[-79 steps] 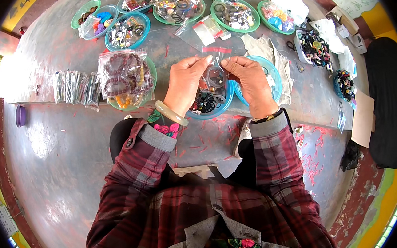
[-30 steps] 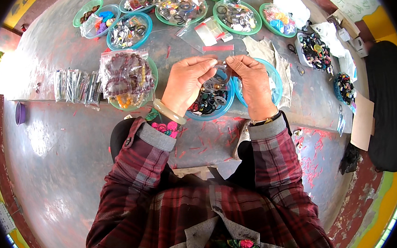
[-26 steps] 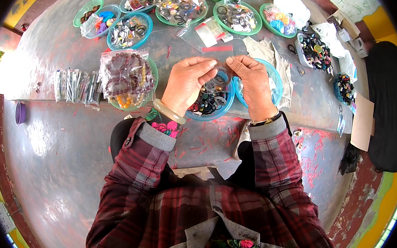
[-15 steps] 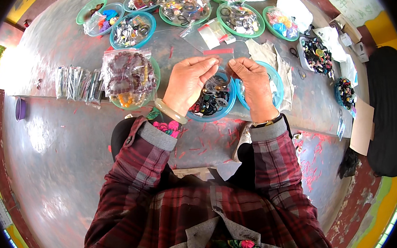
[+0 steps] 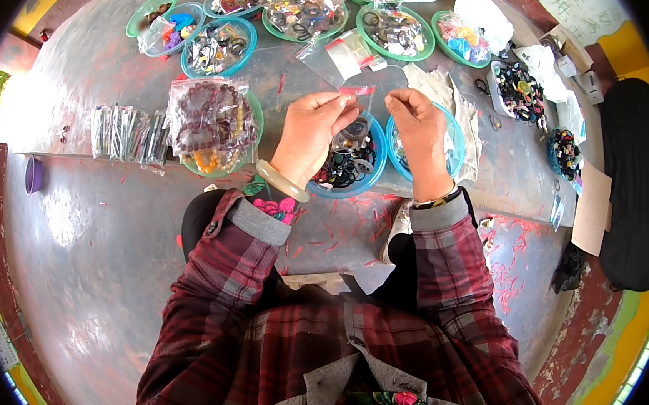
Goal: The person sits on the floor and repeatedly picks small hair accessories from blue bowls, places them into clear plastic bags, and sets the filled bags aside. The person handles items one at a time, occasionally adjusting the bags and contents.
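The right hand (image 5: 420,128) has come away from the clear bag (image 5: 361,100), leaving a gap. The left hand (image 5: 307,136) has its grip pinched on the bag's left edge, in front of the blue bowl (image 5: 353,191) of dark trinkets. A light, steady pinch below the red strip (image 5: 359,91) should keep the bag level. That strip now looks narrower than earlier; whether the right fingertips hold anything, I cannot tell.

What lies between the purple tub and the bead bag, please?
In the head view, slim plastic packets lie between the purple tub and the bead bag.
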